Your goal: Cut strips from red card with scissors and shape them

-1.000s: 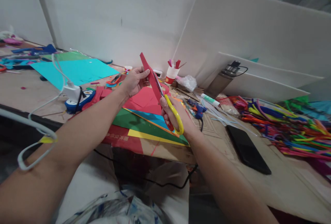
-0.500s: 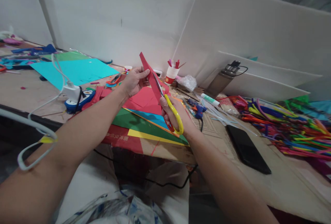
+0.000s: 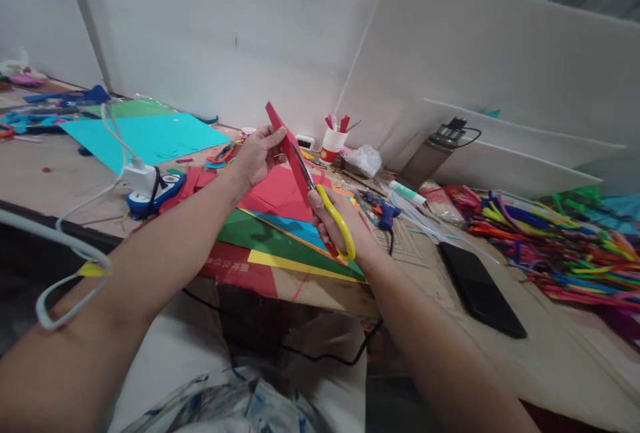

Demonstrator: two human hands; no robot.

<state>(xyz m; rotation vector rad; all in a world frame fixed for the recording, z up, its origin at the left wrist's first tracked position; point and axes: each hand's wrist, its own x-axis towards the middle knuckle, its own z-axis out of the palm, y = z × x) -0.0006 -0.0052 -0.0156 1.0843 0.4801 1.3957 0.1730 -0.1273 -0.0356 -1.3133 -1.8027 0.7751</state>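
Note:
My left hand (image 3: 261, 154) pinches a narrow piece of red paper (image 3: 296, 165) between thumb and fingers and holds it up, tilted, above the table. My right hand (image 3: 336, 223) is closed round a pair of scissors (image 3: 340, 220) with a yellow and red handle. The metal blades lie along the red paper's right edge; whether they are parted I cannot make out. Under both hands lie red paper sheets (image 3: 280, 198), on top of blue, green (image 3: 235, 232) and yellow sheets at the table's front edge.
A blue glue gun (image 3: 386, 213), a glue stick (image 3: 406, 193) and a black phone (image 3: 481, 290) lie to the right, beside many pipe cleaners (image 3: 570, 246). Paper cups (image 3: 333, 142) and a bottle (image 3: 431, 152) stand behind. White cables (image 3: 75, 246) hang by my left arm.
The left hand and the red paper have shifted slightly left. A curling bit of red paper by the blades no longer shows. The right hand keeps its grip on the scissors.

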